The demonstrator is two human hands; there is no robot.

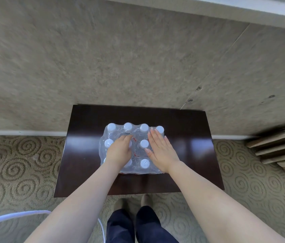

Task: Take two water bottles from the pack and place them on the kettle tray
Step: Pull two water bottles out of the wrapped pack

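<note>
A shrink-wrapped pack of water bottles with white caps stands upright in the middle of a dark wooden table. My left hand lies on the pack's left-centre, fingers curled down into the plastic wrap between the caps; what it grips is hidden. My right hand rests flat on the pack's right side with fingers stretched out and apart, its tips at the far-right cap. The kettle tray is not in view.
The table stands against a textured beige wall with a white baseboard. Swirl-patterned carpet surrounds it. Stacked wooden slats sit at the right edge. A white cable crosses the lower left. My legs and shoes are below the table's near edge.
</note>
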